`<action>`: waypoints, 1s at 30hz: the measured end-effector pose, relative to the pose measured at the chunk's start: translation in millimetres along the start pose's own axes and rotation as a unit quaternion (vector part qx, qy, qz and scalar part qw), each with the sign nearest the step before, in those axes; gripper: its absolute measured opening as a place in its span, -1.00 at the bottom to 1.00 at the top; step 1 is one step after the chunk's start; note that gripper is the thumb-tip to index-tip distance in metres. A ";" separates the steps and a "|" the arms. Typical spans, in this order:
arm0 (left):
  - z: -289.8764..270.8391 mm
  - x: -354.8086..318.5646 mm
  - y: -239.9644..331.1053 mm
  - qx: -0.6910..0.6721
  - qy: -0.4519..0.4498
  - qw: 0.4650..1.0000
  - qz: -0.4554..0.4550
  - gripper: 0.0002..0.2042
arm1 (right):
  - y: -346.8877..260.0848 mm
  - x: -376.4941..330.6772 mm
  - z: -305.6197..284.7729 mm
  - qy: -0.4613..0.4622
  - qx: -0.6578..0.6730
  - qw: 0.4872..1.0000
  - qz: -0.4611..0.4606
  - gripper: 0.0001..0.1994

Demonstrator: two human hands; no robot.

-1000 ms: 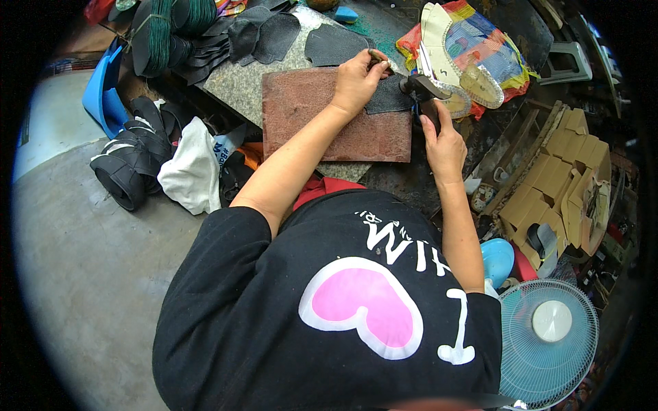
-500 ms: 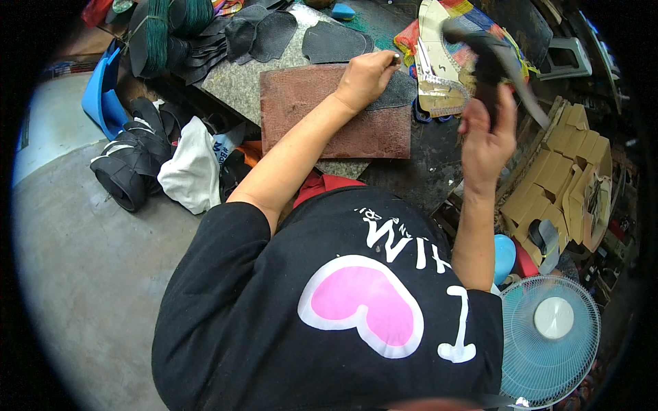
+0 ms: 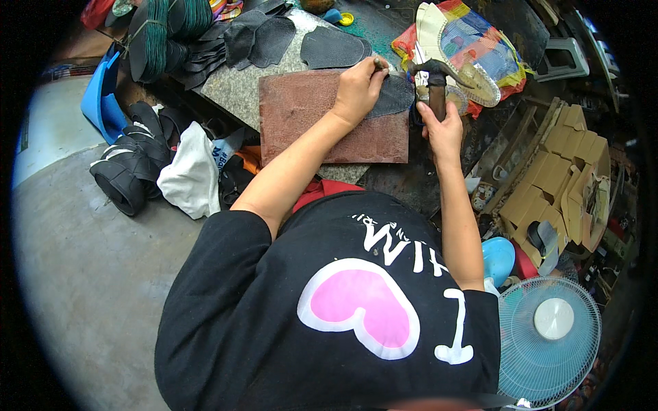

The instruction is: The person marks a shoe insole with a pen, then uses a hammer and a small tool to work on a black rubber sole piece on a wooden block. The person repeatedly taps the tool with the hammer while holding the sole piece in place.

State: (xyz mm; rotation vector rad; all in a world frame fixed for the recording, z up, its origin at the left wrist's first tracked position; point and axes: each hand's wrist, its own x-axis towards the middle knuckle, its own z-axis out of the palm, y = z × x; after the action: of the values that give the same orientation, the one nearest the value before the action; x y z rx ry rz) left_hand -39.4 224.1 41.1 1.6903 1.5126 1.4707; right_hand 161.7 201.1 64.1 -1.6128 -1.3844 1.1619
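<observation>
My left hand (image 3: 358, 92) is closed around a slim punch-like tool (image 3: 378, 63); only its small round top shows above the fingers. That hand rests over a dark grey leather piece (image 3: 395, 96) on a reddish-brown board (image 3: 301, 116). To its right, my right hand (image 3: 444, 130) grips a hammer (image 3: 434, 92) by its dark handle. The hammer's black head is beside the leather's right edge, apart from the tool's top. The tool's lower end is hidden behind my left fingers.
A grey stone slab (image 3: 236, 99) lies under the board. Cut leather pieces (image 3: 332, 48) lie behind it. Pale sole-shaped templates (image 3: 430, 27) rest on a colourful mesh bag (image 3: 480, 44). Flattened cardboard boxes (image 3: 555, 178) and a fan (image 3: 548, 342) stand at right.
The hammer has come down and left from its raised, blurred position, with my right hand following. My left hand has shifted slightly left with the tool. The pale templates behind are more visible.
</observation>
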 end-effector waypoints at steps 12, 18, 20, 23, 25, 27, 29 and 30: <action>-14.0 -12.1 2.8 -0.082 0.035 0.989 -0.120 -0.90 | -4.5 -1.6 7.2 0.022 0.004 1.000 0.018 -0.66; -12.9 -11.6 0.6 -0.093 0.026 0.988 -0.120 -0.90 | -12.1 20.9 22.9 -0.014 0.107 0.994 -0.033 -0.64; -12.5 -11.1 0.3 -0.102 0.028 0.987 -0.123 -0.90 | -10.3 34.5 30.5 -0.018 0.078 0.996 -0.033 -0.64; -12.2 -11.3 -0.6 -0.110 0.032 0.983 -0.141 -0.90 | -3.5 50.7 39.6 -0.010 0.029 0.998 -0.060 -0.62; -11.4 -11.2 -1.7 -0.145 0.042 0.975 -0.161 -0.90 | 2.4 55.6 43.1 0.008 -0.006 0.995 -0.098 -0.61; -10.2 -10.4 -3.1 -0.200 0.057 0.958 -0.196 -0.90 | 8.1 57.4 44.5 0.011 -0.021 0.995 -0.097 -0.61; -10.1 -7.8 -4.7 -0.283 0.102 0.931 -0.205 -0.90 | 12.6 57.7 44.8 0.018 -0.036 0.995 -0.093 -0.60; -10.3 -6.7 -5.0 -0.320 0.123 0.915 -0.214 -0.90 | 14.2 57.8 44.5 0.024 -0.043 0.995 -0.090 -0.59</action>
State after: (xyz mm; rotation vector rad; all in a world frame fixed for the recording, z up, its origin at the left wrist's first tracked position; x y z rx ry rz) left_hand -49.6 216.4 37.7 0.7620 1.2101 1.7100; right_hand 126.4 253.5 24.9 -1.5287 -1.5332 0.9647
